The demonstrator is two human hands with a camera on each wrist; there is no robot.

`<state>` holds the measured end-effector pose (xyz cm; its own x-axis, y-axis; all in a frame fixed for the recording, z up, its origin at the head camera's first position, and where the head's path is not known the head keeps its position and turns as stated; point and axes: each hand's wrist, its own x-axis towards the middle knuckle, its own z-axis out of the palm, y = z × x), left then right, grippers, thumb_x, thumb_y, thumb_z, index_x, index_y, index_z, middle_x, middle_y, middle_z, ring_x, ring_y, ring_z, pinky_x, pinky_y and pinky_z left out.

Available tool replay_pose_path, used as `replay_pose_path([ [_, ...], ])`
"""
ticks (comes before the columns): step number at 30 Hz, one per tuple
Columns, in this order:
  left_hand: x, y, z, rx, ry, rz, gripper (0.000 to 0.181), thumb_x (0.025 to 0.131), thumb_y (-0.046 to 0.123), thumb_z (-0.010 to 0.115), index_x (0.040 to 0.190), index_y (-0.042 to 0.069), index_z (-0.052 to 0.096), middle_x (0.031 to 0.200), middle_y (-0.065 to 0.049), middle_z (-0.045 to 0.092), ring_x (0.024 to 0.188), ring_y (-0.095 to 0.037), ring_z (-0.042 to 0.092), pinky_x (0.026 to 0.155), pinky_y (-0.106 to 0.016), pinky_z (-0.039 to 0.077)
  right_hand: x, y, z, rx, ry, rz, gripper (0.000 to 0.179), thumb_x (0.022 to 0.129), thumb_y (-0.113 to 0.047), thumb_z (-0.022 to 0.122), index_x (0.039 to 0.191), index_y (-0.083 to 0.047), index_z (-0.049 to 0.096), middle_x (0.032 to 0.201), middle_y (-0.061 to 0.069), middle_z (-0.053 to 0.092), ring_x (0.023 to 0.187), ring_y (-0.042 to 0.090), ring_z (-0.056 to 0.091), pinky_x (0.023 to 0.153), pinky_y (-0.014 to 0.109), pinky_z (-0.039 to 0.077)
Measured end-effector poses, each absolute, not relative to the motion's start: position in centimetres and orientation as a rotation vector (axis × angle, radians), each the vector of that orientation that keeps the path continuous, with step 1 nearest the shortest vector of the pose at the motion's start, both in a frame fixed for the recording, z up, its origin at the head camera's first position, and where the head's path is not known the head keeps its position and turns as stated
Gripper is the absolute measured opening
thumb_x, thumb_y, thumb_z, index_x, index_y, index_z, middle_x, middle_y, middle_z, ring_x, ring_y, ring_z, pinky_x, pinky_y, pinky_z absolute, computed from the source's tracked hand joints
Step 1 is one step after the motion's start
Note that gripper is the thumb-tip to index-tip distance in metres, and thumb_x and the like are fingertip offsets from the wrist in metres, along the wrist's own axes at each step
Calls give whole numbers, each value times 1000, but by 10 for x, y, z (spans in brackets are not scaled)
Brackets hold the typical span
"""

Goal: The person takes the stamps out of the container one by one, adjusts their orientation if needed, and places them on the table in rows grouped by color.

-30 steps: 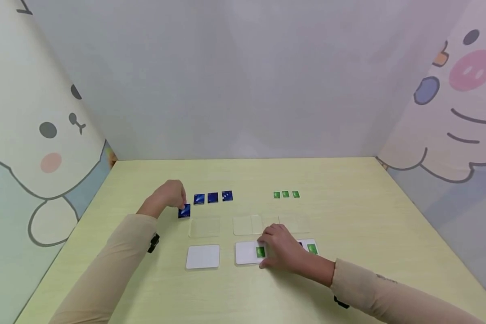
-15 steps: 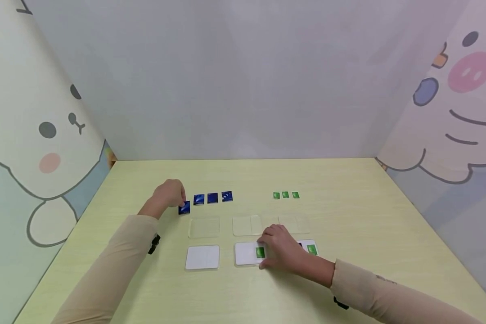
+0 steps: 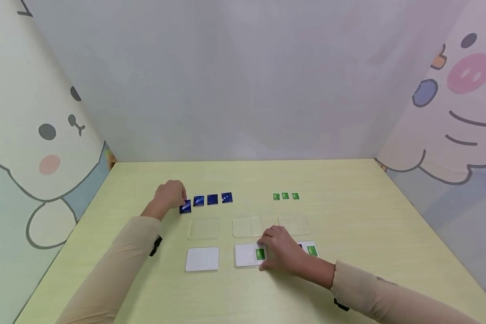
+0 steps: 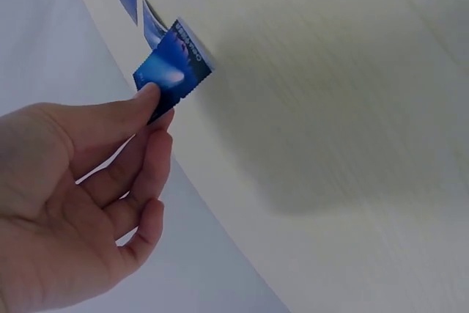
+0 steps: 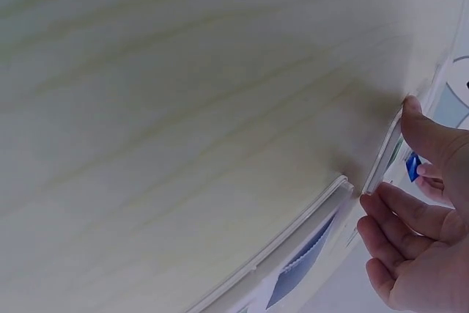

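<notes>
My left hand [image 3: 171, 194] pinches a blue postage stamp [image 4: 174, 70] between thumb and fingers; its edge is serrated. The stamp is at the left end of a row of blue stamps [image 3: 212, 199], tilted and overlapping the nearest one in the left wrist view. My right hand [image 3: 283, 251] holds a flat clear case with a white card [image 3: 245, 255] in it, thumb at the near edge and fingers at the far edge. A green stamp [image 3: 260, 254] lies on that card beside the fingers. The hand hides the case's right part.
Clear lids [image 3: 204, 229] lie behind the cases. A case with a plain white card [image 3: 202, 259] is at the left. Another case, bearing a green stamp [image 3: 312, 250], sits partly behind my right hand. Small green stamps [image 3: 285, 196] form a row farther back.
My left hand has carried the blue stamp slightly away from me, up to the left end of the blue row. My right hand has stayed on the case.
</notes>
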<state>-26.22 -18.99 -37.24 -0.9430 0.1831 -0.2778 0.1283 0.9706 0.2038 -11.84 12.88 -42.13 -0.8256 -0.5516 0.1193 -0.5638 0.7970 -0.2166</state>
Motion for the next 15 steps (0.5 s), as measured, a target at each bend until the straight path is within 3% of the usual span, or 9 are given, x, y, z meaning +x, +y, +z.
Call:
replay_pose_path([
  [15, -269, -193, -386, 308, 2916, 169, 14, 87, 6, 62, 94, 5, 73, 97, -10, 73, 85, -25, 62, 91, -51, 41, -121, 130, -424, 927, -2916, 381, 57, 64, -49, 85, 104, -10, 71, 102, 0, 69, 96, 15, 57, 98, 42, 45],
])
